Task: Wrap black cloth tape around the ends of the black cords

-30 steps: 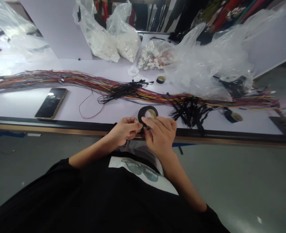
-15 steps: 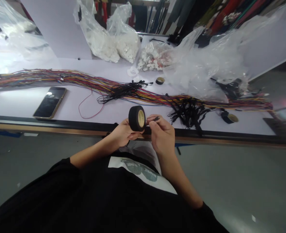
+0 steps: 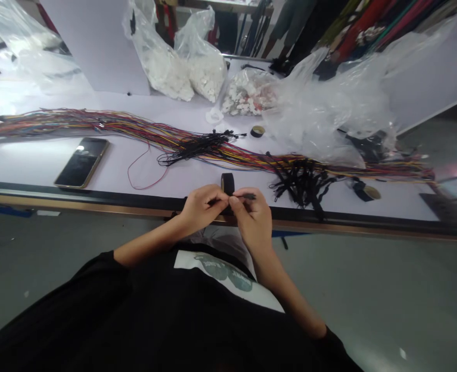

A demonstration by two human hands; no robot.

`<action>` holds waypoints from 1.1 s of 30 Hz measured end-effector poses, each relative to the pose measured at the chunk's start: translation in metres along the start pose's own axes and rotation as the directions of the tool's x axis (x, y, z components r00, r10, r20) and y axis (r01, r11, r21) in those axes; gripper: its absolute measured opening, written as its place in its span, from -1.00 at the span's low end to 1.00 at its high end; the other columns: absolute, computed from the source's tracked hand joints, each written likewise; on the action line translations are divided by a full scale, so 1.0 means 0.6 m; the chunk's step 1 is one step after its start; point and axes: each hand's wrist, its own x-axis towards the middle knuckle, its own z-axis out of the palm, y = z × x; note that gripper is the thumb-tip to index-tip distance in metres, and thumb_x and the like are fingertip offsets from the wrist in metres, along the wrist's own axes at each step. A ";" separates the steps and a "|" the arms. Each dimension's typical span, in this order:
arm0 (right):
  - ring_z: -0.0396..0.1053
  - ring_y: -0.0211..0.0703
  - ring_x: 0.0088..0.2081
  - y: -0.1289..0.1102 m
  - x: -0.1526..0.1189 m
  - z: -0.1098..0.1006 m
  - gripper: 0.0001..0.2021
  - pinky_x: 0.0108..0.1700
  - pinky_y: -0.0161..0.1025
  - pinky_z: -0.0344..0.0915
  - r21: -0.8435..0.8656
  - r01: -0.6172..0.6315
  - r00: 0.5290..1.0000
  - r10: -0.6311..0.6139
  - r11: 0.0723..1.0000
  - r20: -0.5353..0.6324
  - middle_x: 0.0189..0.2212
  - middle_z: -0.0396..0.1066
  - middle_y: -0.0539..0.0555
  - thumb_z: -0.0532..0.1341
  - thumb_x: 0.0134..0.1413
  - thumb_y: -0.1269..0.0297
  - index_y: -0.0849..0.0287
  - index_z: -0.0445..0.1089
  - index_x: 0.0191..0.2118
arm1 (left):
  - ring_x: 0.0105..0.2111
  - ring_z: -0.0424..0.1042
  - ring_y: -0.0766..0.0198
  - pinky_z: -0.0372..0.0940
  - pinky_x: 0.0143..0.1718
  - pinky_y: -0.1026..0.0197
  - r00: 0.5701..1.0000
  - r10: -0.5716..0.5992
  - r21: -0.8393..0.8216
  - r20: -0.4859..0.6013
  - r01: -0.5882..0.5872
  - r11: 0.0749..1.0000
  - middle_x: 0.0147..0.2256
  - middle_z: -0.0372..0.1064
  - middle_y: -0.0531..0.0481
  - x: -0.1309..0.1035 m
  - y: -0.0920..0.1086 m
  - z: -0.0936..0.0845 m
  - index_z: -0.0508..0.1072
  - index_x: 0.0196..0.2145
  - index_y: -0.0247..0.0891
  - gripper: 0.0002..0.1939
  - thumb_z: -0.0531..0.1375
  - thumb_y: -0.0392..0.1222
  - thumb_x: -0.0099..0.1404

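My left hand [image 3: 205, 207] and my right hand [image 3: 254, 217] meet fingertip to fingertip over the table's front edge. A small black piece [image 3: 248, 196] is pinched in my right hand, its end showing past the fingers. The fingers of my left hand are closed at the same spot; what they pinch is too small to make out. Just beyond the fingertips a roll of black tape [image 3: 227, 183] stands on its rim, partly hidden by the hands. Black cables [image 3: 199, 146] and a long bundle of coloured wires [image 3: 135, 124] lie behind.
A phone [image 3: 81, 163] lies at the left. Black connectors [image 3: 301, 181] and another tape roll [image 3: 366, 190] are at the right. A small roll [image 3: 257, 131] sits behind the wires. Plastic bags of white parts [image 3: 205, 72] stand at the back.
The tape roll has left my left hand's grasp and is now beyond the fingertips, turned more edge-on. My left hand has closed its fingers against those of my right hand.
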 end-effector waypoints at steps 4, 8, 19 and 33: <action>0.39 -0.21 -0.41 -0.003 0.002 0.000 -0.87 -0.30 -0.25 0.30 -0.114 0.054 0.994 -0.064 0.992 -0.086 -0.44 0.45 -0.02 0.16 0.05 0.18 0.10 0.34 -0.39 | -0.53 0.27 0.48 0.19 -0.47 0.37 0.991 -0.129 -0.256 -0.040 0.114 0.960 -0.44 0.29 0.12 -0.004 0.007 0.003 0.30 -0.40 -0.26 -0.84 0.23 -0.25 0.05; 0.40 -0.20 -0.42 -0.014 0.004 -0.006 -0.88 -0.34 -0.26 0.30 -0.160 0.127 0.991 -0.133 0.979 -0.024 -0.47 0.47 -0.02 0.18 0.02 0.19 0.09 0.34 -0.43 | -0.71 0.08 0.55 -0.03 -0.72 0.40 0.935 -0.313 -0.523 0.165 0.352 0.776 -0.52 0.18 0.18 0.004 0.009 0.000 0.21 -0.35 -0.24 -0.63 0.25 0.03 0.03; 0.36 -0.26 -0.54 0.016 0.022 -0.020 -0.85 -0.41 -0.28 0.27 0.187 -0.105 0.992 0.115 0.977 -0.044 -0.63 0.41 -0.09 0.28 -0.12 0.22 0.14 0.34 -0.52 | -0.17 0.29 0.16 0.25 -0.18 0.17 0.892 0.088 -0.097 0.443 -0.050 0.994 -0.18 0.26 -0.07 -0.002 0.005 -0.044 0.35 -0.21 -0.22 -0.29 0.44 0.02 -0.36; 0.17 -0.38 -0.64 0.009 0.006 -0.006 -0.84 -0.58 -0.37 0.12 0.424 -0.100 0.995 0.093 0.900 0.039 -0.65 0.29 -0.13 0.28 -0.09 0.16 0.13 0.37 -0.47 | -0.57 0.12 0.45 0.06 -0.50 0.37 0.997 0.079 0.148 0.004 -0.079 0.986 -0.59 0.10 0.19 0.002 0.000 -0.003 0.30 -0.43 -0.24 -0.88 0.09 -0.40 0.05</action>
